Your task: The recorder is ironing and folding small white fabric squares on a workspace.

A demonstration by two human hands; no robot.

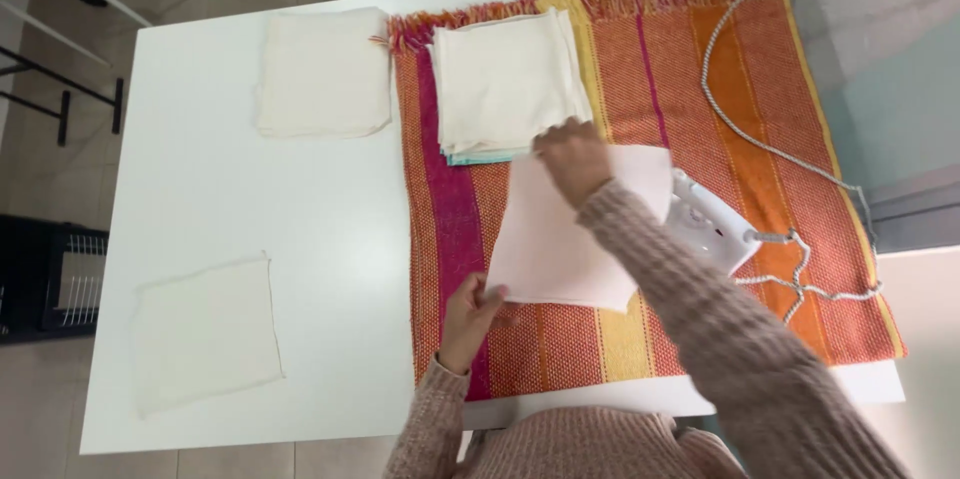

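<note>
A pale pink square cloth (560, 239) is lifted above a striped orange, pink and yellow blanket (740, 99). My left hand (470, 317) pinches its near left corner. My right hand (572, 159) grips its far edge, next to a stack of folded cream cloths (505, 79) that lies on the blanket. A white iron (708, 227) rests on the blanket just right of the held cloth, partly hidden by my right sleeve.
The blanket covers the right half of a white table (330, 239). A folded cream cloth (322, 71) lies at the table's far left, and a single flat cream cloth (205, 331) near its front left. The iron's braided cord (720, 109) loops across the blanket.
</note>
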